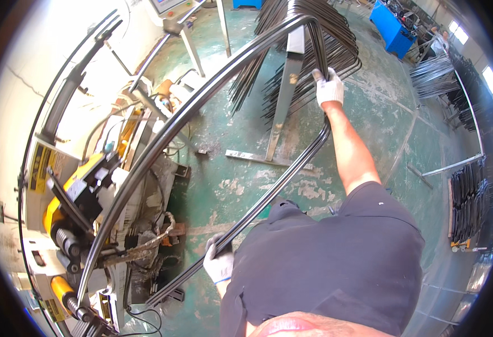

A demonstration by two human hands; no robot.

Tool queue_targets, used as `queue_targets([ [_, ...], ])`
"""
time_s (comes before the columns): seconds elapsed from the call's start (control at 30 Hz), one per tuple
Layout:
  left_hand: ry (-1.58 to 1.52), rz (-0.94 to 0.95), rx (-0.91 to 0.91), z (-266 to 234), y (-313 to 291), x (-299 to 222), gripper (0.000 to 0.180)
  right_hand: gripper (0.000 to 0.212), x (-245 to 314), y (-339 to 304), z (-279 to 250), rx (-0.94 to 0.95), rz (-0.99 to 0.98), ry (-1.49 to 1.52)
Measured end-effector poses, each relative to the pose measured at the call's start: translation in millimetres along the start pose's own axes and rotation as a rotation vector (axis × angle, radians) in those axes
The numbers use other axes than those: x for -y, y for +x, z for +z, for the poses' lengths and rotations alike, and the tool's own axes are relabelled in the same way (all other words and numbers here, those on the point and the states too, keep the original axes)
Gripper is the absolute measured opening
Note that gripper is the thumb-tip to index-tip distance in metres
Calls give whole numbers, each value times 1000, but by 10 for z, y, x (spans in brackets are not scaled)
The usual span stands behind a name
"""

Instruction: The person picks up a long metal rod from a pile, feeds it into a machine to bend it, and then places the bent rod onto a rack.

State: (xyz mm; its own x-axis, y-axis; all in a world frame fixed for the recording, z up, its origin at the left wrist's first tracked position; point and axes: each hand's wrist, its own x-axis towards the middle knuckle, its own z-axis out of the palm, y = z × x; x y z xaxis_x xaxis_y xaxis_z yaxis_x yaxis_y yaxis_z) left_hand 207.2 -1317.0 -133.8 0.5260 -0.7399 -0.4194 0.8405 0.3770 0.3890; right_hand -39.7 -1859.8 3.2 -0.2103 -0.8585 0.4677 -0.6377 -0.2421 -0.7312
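Both my hands wear white work gloves and hold a small bundle of long, dark metal tubes bent into a frame-like shape with rounded corners. My right hand is closed around the short far side, just below the top bend. Nearer my body, my left hand grips the lower straight run. The upper run curves down to the left, to rollers on a yellow and black machine; whether the tubes touch these rollers I cannot tell.
Beyond the tubes stands a grey metal rack loaded with many bent dark rods. A blue bin is at the far right, with a person behind it. More dark rods hang on the right. Cables lie beside the machine.
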Motion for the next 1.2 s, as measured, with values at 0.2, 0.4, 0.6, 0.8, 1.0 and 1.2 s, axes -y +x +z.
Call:
queue_targets([
  [0.2, 334, -203, -239, 757, 678, 913, 32, 50, -1034, 1936, 517, 224, 159, -495],
  [0.4, 511, 103, -464, 1132, 833, 856, 30, 32, -702, 2495, 983, 357, 63, -824],
  [0.6, 463, 137, -580, 1177, 563, 965, 26, 29, -194, 2510, 409, 155, -346, -1126],
  [0.8, 356, 140, -634, 529, -230, 1208, 19, 44, -1054, 697, 689, -245, -398, -675],
  [1.0, 222, 403, -748, -554, -1227, 581, 16, 34, -1004, -2806, 873, 1266, -486, -418],
  [1.2, -12, 682, -918, -1773, -2996, -62, 22, 32, 499, -4790, 1036, 1581, -879, -249],
])
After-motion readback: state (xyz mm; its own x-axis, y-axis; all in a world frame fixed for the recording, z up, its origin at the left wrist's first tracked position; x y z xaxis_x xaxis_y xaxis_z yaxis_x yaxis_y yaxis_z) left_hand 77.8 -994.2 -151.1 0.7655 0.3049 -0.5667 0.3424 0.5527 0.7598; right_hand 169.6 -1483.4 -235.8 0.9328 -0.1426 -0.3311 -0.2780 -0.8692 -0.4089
